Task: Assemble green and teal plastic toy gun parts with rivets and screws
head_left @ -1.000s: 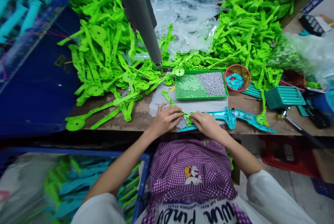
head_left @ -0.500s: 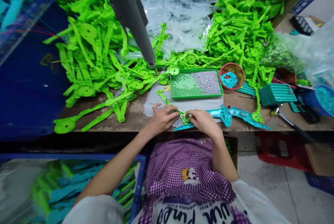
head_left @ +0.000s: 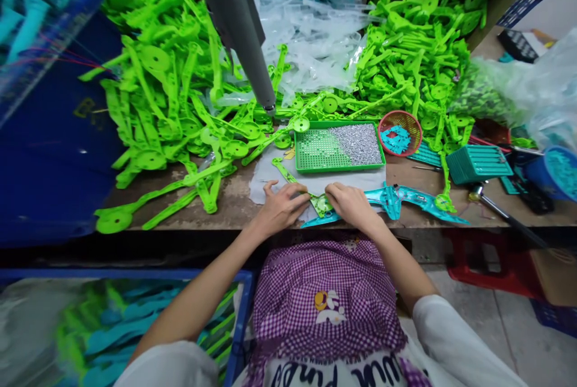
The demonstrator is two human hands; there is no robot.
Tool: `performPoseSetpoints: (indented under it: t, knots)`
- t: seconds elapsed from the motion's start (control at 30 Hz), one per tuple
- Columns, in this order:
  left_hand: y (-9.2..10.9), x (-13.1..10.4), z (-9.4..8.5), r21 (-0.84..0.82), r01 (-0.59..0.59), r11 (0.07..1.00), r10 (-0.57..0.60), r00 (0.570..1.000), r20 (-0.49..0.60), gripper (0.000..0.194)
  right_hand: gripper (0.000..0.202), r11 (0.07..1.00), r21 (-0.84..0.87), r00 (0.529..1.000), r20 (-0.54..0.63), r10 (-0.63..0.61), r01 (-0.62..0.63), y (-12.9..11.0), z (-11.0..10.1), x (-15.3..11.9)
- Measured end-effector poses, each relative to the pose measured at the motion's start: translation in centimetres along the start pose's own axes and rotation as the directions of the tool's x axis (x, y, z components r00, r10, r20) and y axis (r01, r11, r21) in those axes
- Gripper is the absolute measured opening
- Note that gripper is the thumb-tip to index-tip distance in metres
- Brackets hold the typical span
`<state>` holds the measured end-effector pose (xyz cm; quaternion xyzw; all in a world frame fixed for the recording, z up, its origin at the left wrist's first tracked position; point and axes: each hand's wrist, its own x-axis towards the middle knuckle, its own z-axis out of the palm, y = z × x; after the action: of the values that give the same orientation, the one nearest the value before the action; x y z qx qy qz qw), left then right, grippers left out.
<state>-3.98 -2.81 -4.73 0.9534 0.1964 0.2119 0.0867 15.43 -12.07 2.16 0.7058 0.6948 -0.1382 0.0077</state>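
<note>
At the bench's front edge, a bright green plastic piece (head_left: pixel 321 205) lies at an angle, its narrow end reaching up and left past my fingers. My left hand (head_left: pixel 283 205) is closed on its left side, thumb and fingertips pressed to it. From the right, my right hand (head_left: pixel 349 202) bends its fingers down onto the same piece; what the fingertips pinch is hidden. Under and beside my right hand stretches a long turquoise bow-shaped plastic part (head_left: pixel 391 201). Both parts rest partly over a pale cloth (head_left: pixel 261 178).
Beyond the hands sits a green tray (head_left: pixel 340 169) of small silvery pieces, beside a red basket (head_left: pixel 419 131) of turquoise bits. A grey powered screwdriver (head_left: pixel 243 32) hangs overhead. Green parts (head_left: pixel 157 98) heap at the back. A hammer (head_left: pixel 500 210) lies at right.
My right hand has shifted slightly, its fingers now straighter, and its forearm has swung outward to the right. My left hand keeps its place on the green piece.
</note>
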Motion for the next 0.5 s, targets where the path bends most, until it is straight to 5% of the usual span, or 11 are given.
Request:
performPoseSetpoints:
  t: [0.3,0.5]
  knots:
    - [0.0,0.0,0.1,0.016,-0.026,1.000,0.026,0.999,-0.033,0.019,0.034,0.949,-0.154,0.960,0.097,-0.264,0.276,1.5,0.9,-0.3]
    - [0.1,0.0,0.0,0.005,-0.007,1.000,0.007,1.000,-0.017,0.017,0.032,0.968,-0.066,0.969,0.072,-0.236,0.240,2.5,0.3,-0.7]
